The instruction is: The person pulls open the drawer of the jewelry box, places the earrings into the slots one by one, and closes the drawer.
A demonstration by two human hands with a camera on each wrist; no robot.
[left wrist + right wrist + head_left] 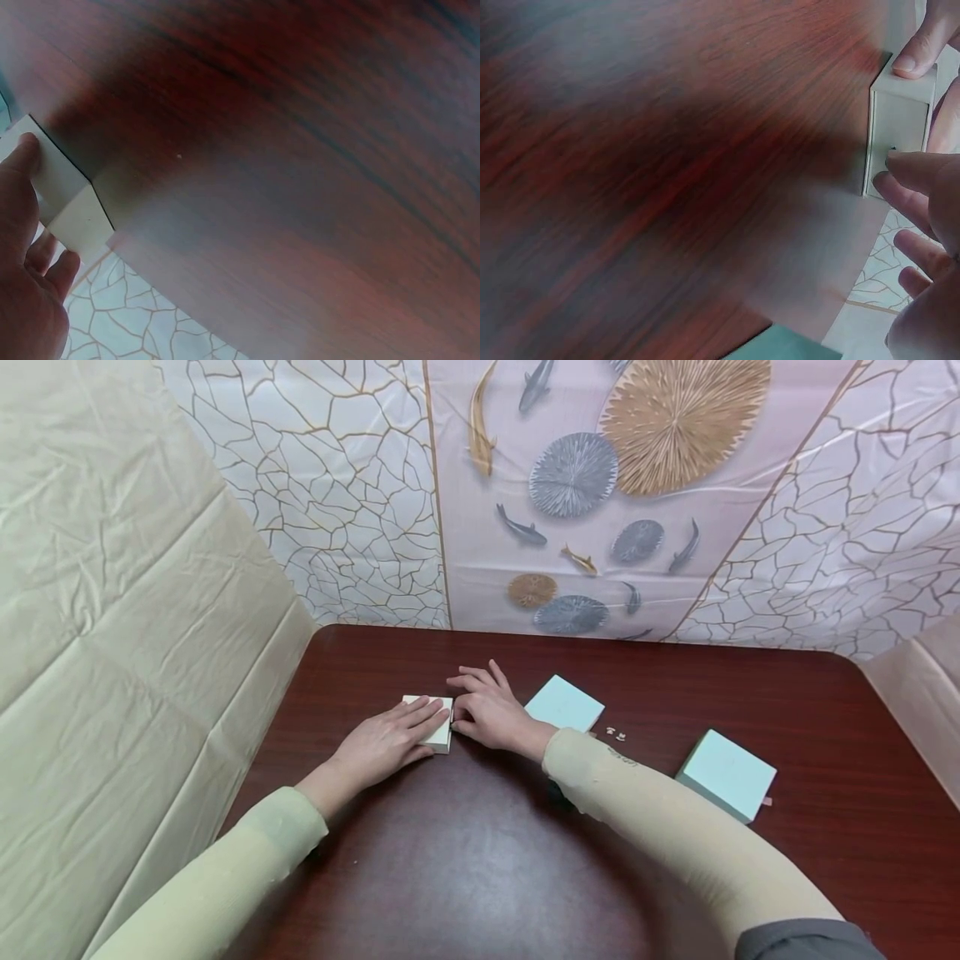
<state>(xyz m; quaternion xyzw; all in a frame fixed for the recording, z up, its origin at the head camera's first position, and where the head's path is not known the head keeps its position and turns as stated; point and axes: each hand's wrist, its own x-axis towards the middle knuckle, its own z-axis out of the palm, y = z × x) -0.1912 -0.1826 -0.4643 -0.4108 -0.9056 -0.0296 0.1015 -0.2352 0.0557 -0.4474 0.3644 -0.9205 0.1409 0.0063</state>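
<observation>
A small white drawer box (441,742) lies on the dark wooden table. My left hand (382,743) holds it from the left, its fingers laid across the top and its thumb (915,60) against the near side. At the box's right end is my right hand (491,714). In the right wrist view, the thumb and a fingertip of that hand come together on the drawer front (900,120), right at a small dark spot where a pull would sit. The drawer front stands about flush with its sleeve, and the other right fingers spread loosely away.
Just beyond the right wrist lies a mint-green box (566,703). A second mint box (727,777) with a pink tab (767,801) sits further right, past the right forearm. Several tiny pale pieces (615,734) lie between them. Patterned cloth (352,493) hangs behind the table.
</observation>
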